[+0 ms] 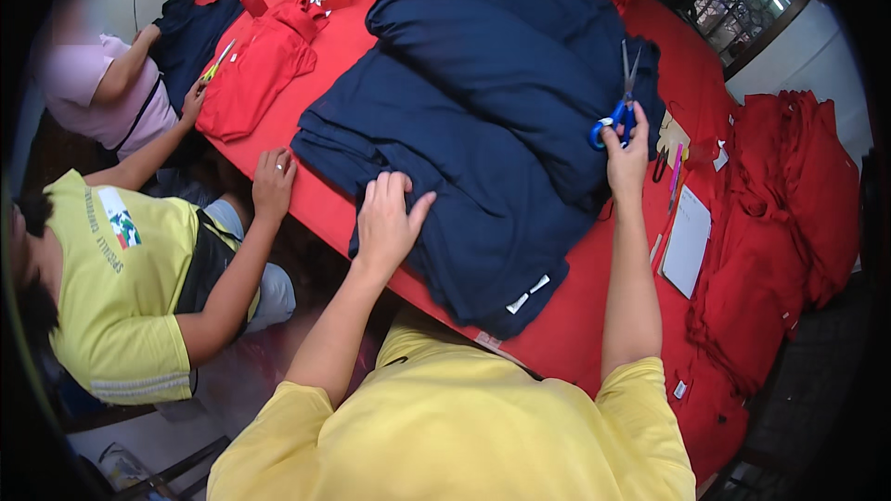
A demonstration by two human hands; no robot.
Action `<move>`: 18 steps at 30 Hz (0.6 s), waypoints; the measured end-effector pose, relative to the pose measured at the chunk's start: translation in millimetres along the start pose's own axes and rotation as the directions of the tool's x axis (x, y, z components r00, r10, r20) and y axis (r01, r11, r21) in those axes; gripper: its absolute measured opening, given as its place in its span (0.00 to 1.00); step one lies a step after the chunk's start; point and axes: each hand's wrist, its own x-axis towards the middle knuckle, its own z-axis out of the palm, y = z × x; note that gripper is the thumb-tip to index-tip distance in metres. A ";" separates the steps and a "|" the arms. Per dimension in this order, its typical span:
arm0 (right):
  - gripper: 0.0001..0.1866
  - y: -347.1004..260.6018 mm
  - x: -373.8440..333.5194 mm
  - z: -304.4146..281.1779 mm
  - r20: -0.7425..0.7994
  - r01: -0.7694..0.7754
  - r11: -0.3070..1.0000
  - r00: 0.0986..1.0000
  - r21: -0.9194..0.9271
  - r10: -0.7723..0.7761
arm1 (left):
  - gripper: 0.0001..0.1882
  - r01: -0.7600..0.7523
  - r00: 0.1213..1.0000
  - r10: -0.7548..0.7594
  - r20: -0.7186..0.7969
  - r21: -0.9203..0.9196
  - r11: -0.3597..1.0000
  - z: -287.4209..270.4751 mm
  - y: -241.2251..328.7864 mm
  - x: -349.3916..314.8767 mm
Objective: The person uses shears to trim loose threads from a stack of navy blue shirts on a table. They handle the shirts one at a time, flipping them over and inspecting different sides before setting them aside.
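A large pile of navy blue garments (483, 158) lies in front of me on the red-covered table (575, 343). My left hand (388, 220) rests flat on the near left part of the pile, its fingers stretched out and holding nothing. At the right side of the pile, my right hand (627, 156) grips blue-handled scissors (626, 97). Their blades stand apart and point away from me. White labels (528, 294) show on the pile's near corner.
Red garments (770, 241) are heaped along the right edge. A white sheet (687, 239) and a pink pen (676, 167) lie beside the pile. At the left, a co-worker in yellow (139, 288) holds yellow scissors (218, 62) by a red garment (264, 74); another person in pink (116, 83) handles dark cloth.
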 end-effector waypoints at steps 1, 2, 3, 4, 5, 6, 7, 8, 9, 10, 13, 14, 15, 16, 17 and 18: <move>0.32 -18.0 -4.3 -1.1 -0.018 -0.010 1.000 1.000 -0.015 0.009 | 0.12 0.008 1.000 -0.008 0.030 0.004 1.000 -3.8 -1.4 3.6; 0.31 -36.4 -16.2 -1.7 -0.040 0.043 0.998 0.998 -0.054 -0.045 | 0.10 0.013 1.000 -0.013 -0.013 0.009 1.000 -8.0 2.8 5.6; 0.31 -48.3 -30.2 -5.0 -0.022 0.148 0.989 0.989 0.025 -0.147 | 0.10 0.002 0.999 -0.001 -0.055 0.010 1.000 -13.4 7.0 6.8; 0.31 -58.6 -47.5 -6.6 -0.009 0.247 0.963 0.969 0.108 -0.248 | 0.10 -0.008 0.995 0.010 -0.095 0.015 1.000 -20.3 9.6 7.3; 0.31 -73.5 -71.3 -5.1 0.107 0.141 0.950 0.978 0.280 -0.177 | 0.11 0.026 0.992 -0.030 -0.126 -0.029 0.999 -30.0 13.7 6.3; 0.32 -84.7 -99.6 -2.4 0.236 0.010 0.902 0.964 0.431 -0.124 | 0.11 0.061 0.985 -0.071 -0.155 -0.070 0.996 -42.0 18.8 2.2; 0.32 -89.2 -128.0 -4.0 0.301 0.057 0.929 0.937 0.366 -0.176 | 0.12 0.083 0.979 -0.104 -0.174 -0.123 0.989 -53.7 26.2 0.1; 0.33 -87.8 -154.6 -7.0 0.368 0.108 0.945 0.903 0.309 -0.223 | 0.13 0.340 0.933 -0.359 -0.024 -0.265 0.902 -67.2 32.6 -4.7; 0.33 -86.5 -177.0 -13.4 0.486 0.126 0.978 0.852 0.169 -0.193 | 0.13 0.410 0.880 -0.460 0.117 -0.675 0.613 -64.0 16.1 -12.9; 0.33 -82.1 -195.9 -20.9 0.592 0.160 0.987 0.793 0.024 -0.143 | 0.13 0.403 0.833 -0.472 0.290 -0.901 0.157 -55.8 0.2 -20.6; 0.33 -56.7 -223.5 -44.3 0.543 0.120 0.993 0.835 -0.014 -0.093 | 0.22 0.490 0.681 -0.401 0.613 -0.788 -0.372 -49.4 34.5 -36.7; 0.32 -56.3 -226.9 -54.6 0.515 -0.005 1.000 0.857 0.010 -0.001 | 0.21 0.481 0.620 -0.397 0.677 -0.727 -0.490 -45.0 53.2 -44.5; 0.33 -38.0 -231.4 -58.7 0.480 -0.081 0.994 0.876 0.074 0.036 | 0.20 0.544 0.591 -0.392 0.705 -0.707 -0.453 -36.8 67.4 -57.2; 0.35 -31.6 -231.5 -66.4 0.486 -0.132 0.985 0.872 0.108 0.064 | 0.19 0.600 0.562 -0.392 0.728 -0.686 -0.412 -29.9 77.4 -71.2; 0.34 -37.2 -230.7 -72.5 0.483 -0.230 0.956 0.868 0.183 0.117 | 0.19 0.734 0.566 -0.332 0.755 -0.645 -0.215 -26.2 85.9 -86.6; 0.34 -48.2 -227.6 -79.8 0.485 -0.322 0.913 0.858 0.251 0.169 | 0.20 0.817 0.553 -0.275 0.786 -0.576 -0.003 -25.0 91.1 -98.0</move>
